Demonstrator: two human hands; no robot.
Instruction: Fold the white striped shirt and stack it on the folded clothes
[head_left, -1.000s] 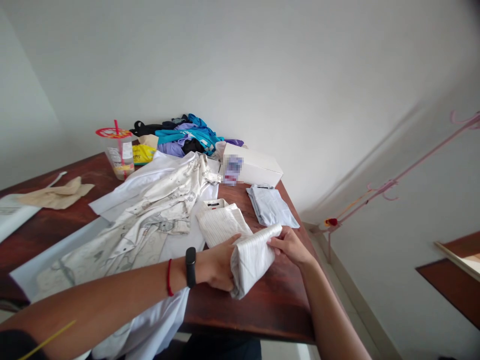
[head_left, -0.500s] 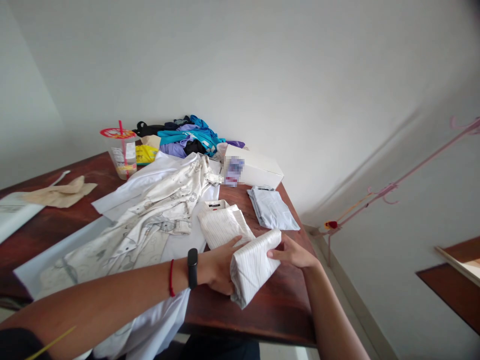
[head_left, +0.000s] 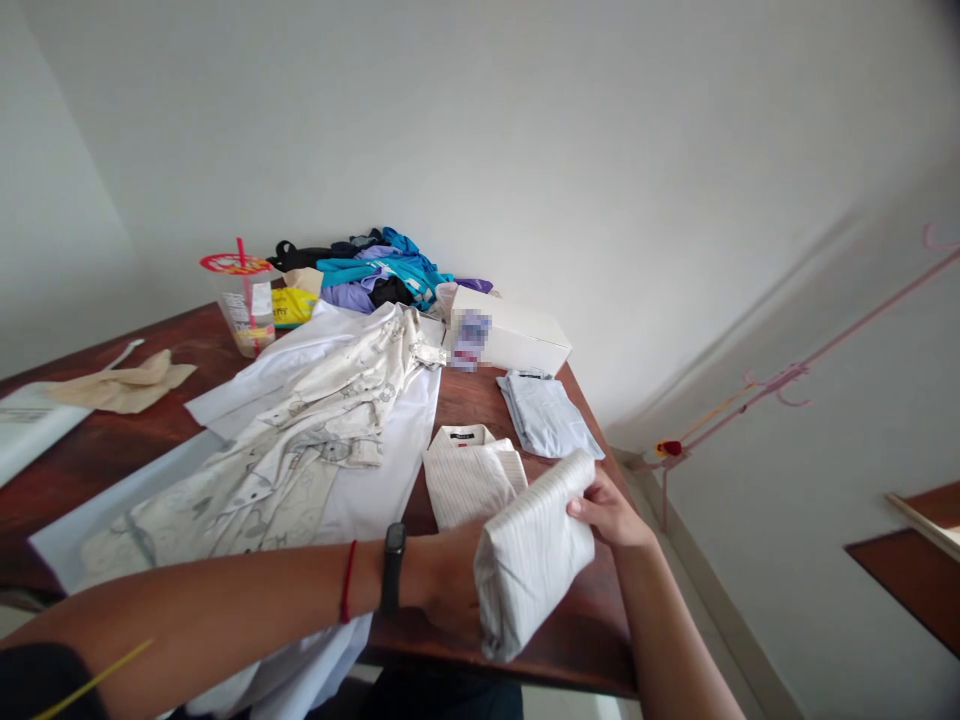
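Observation:
A cream shirt with thin stripes (head_left: 536, 555) is folded into a bundle, its near part lifted and turned over above the table. My right hand (head_left: 611, 508) grips the bundle's right edge, thumb on the near side. At its left edge, my left hand (head_left: 454, 580) holds the same cloth, its fingers hidden behind the fold. The collar part of the striped shirt lies on the table beyond, label showing. A folded light-blue garment (head_left: 551, 412) rests just past my right hand. To the left, a patterned white garment (head_left: 300, 450) is spread over white cloth.
A white box (head_left: 517, 335) stands near the wall, beside a heap of blue, purple and black clothes (head_left: 382, 270). A plastic cup with a straw (head_left: 247, 310) and brown paper (head_left: 127, 385) are on the left of the wooden table (head_left: 165, 430). A pink rack (head_left: 757, 390) stands right.
Both hands have moved right and slightly toward me with the striped shirt. Its collar part has slid right on the table, and the lifted fold now covers more of my left hand.

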